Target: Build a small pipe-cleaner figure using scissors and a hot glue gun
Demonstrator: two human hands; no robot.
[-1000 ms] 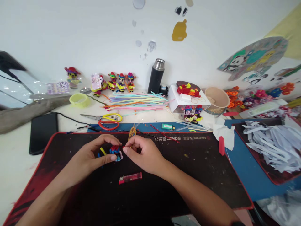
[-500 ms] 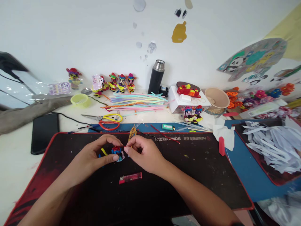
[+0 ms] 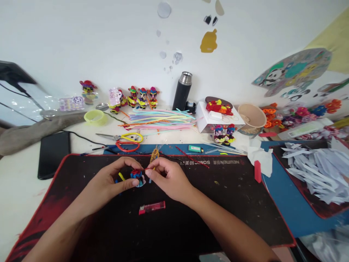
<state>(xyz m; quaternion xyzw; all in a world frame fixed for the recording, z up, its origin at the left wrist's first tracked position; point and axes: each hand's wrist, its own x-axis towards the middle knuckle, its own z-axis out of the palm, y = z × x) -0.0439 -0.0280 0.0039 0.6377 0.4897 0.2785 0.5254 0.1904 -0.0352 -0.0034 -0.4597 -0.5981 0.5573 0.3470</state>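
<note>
Between the thumb and fingers of my left hand [image 3: 116, 178] is a small pipe-cleaner doll [image 3: 136, 175] with a blue and red hat. A yellow piece [image 3: 121, 177] sticks out beside my left palm. My right hand [image 3: 166, 178] is closed in a pinch just right of the doll, with a small bit of red pipe cleaner [image 3: 146, 169] at its fingertips. Whether that red bit is joined to the doll I cannot tell. A red lighter [image 3: 152, 207] lies on the black desk mat [image 3: 191, 225] below my hands. Behind my right fingers is a yellowish packet [image 3: 154, 155].
Scissors [image 3: 122, 138], a phone [image 3: 53, 155] and pastel pipe cleaners [image 3: 162, 119] lie behind and left of the mat. Several finished dolls [image 3: 142, 97] stand near the wall by a black thermos [image 3: 182, 91]. Paper strips [image 3: 319, 174] fill the right side.
My hands and the doll hold nearly the same pose. The whole view has shifted slightly, with the background now a little lower and further right.
</note>
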